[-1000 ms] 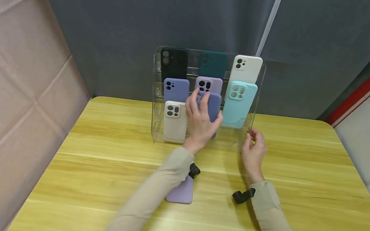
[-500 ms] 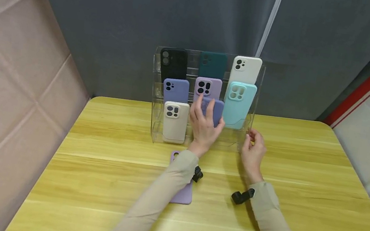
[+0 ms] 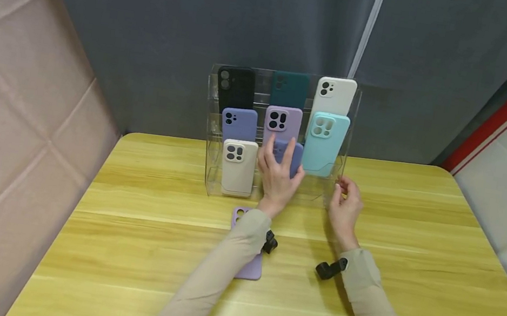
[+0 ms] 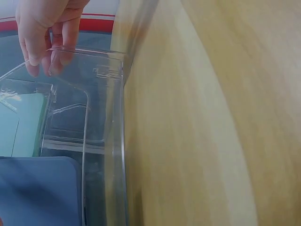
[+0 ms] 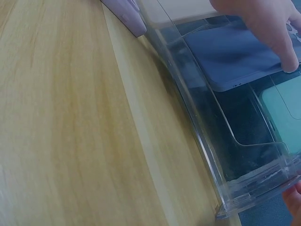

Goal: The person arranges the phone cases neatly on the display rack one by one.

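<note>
My left hand [image 3: 278, 181] holds a blue-violet phone case [image 3: 296, 160] by its sides, thumb at the right edge and fingers over the top part. The case stands in the lowest tier of a clear acrylic display stand [image 3: 314, 192]; its lower part is hidden by the hand in the head view. In the right wrist view the case's bottom end [image 5: 225, 61] sits behind the stand's clear front lip. My right hand [image 3: 346, 202] pinches the stand's right side edge. To the left of my left hand stands a white phone case [image 3: 238, 169], in the same tier.
Higher tiers hold black [image 3: 236, 87], dark green [image 3: 289, 89], white [image 3: 334, 96], periwinkle [image 3: 240, 124], lilac [image 3: 283, 121] and turquoise [image 3: 325, 147] phone cases. A lilac case [image 3: 250, 269] lies on the wooden table [image 3: 122, 247], partly under my left forearm. A grey curtain [image 3: 179, 32] hangs behind.
My left hand has lowered the blue-violet case into the lowest tier, uncovering more of the lilac case behind it. My right hand has stayed at the stand's edge.
</note>
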Demonstrator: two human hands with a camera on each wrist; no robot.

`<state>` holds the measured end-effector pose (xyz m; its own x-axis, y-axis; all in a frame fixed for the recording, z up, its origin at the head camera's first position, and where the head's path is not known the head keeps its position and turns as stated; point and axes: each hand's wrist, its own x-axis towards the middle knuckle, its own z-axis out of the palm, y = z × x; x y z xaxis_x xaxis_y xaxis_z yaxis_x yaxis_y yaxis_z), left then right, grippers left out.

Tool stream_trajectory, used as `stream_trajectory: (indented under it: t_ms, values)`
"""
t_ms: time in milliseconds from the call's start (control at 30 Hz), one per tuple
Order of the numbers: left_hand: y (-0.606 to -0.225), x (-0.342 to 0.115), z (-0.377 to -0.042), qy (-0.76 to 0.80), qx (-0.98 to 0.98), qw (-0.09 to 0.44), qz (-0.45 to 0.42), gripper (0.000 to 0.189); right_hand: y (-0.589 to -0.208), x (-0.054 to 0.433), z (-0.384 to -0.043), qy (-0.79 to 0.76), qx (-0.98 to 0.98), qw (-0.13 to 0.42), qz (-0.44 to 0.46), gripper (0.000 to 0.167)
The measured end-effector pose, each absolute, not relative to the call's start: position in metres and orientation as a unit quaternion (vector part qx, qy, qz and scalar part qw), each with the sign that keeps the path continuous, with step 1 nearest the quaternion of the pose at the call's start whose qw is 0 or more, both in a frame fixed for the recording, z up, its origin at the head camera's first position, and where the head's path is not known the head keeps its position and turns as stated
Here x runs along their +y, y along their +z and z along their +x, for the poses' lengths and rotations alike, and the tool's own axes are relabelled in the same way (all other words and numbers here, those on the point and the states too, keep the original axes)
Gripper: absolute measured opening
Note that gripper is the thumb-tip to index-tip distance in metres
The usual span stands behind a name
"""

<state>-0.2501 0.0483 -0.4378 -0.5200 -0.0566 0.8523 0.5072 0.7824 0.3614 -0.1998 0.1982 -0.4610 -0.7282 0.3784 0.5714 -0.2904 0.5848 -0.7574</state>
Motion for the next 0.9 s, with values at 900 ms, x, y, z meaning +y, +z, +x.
stream_trajectory:
  t_ms: [900]
  values:
    - [-0.4458,0.0485,-0.2502,-0.263,-0.837,0.465,-0.12,0.066,-0.4631,0.1986,-0.1999,0.445,-0.817,0.365,-0.035,0.02]
